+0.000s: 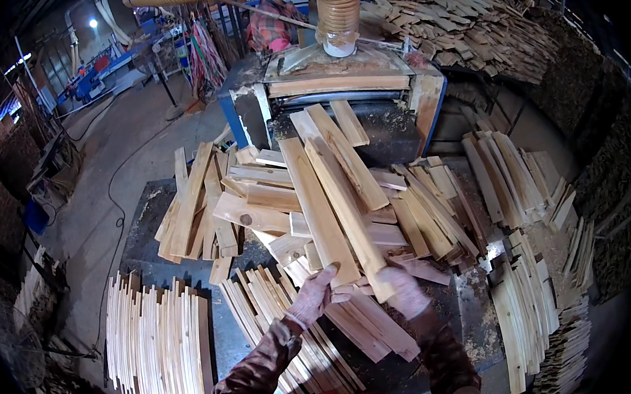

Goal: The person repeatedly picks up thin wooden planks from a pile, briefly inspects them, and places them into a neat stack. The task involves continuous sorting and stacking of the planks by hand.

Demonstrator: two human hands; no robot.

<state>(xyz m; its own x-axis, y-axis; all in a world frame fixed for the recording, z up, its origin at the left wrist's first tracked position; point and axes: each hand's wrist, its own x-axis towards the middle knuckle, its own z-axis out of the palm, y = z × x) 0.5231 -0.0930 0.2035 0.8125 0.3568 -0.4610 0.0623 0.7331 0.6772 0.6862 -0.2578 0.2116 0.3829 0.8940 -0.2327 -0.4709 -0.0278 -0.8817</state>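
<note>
Sorting planks seems in hand: the left hand [315, 296] grips the left plank [318, 208], the blurred right hand [406, 292] looks clasped round the right plank [353, 227] — both slanting over heaped boards [263, 194] before the planer [339, 86] — and probably needing an even lift next.

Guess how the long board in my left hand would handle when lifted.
The board looks straight and solid, so probably stiff. Held at its near end by the left hand, it may tip forward. Its flat face makes rolling unlikely.
</note>
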